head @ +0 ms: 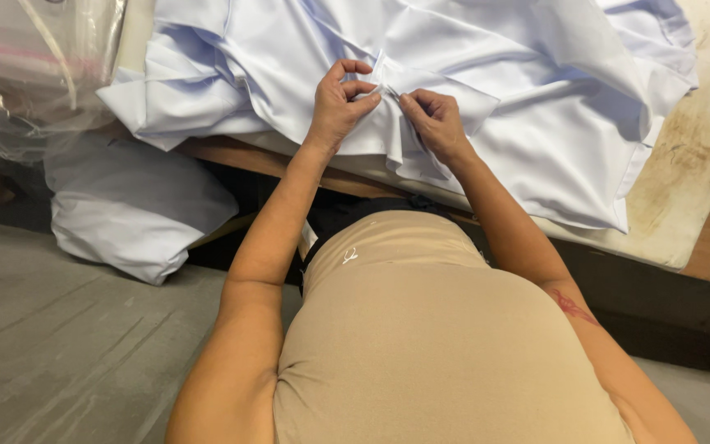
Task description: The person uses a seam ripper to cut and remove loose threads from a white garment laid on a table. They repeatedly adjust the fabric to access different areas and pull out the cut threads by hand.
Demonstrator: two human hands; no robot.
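**Pinched fold of pale blue cloth**

Pinched between the fingertips of the left hand (340, 103) and the right hand (433, 122) is a fold of pale blue cloth (536, 90), spread over a worn padded table (692, 164). Clear plastic packaging (26, 74) is seen at upper left, a white bundle (129, 218) below it.

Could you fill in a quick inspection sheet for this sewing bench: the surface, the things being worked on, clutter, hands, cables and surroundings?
Surface: padded table, cream cover stained near its right edge.
Job's things: white cloth spread in folds across the table, one edge hanging over the front.
Clutter: clear plastic bag at far left; white bundle below it, by the floor.
Hands: left hand and right hand both pinch a small fold of the cloth between them.
Cables: nothing seen.
Surroundings: grey floor; dark space under the table.
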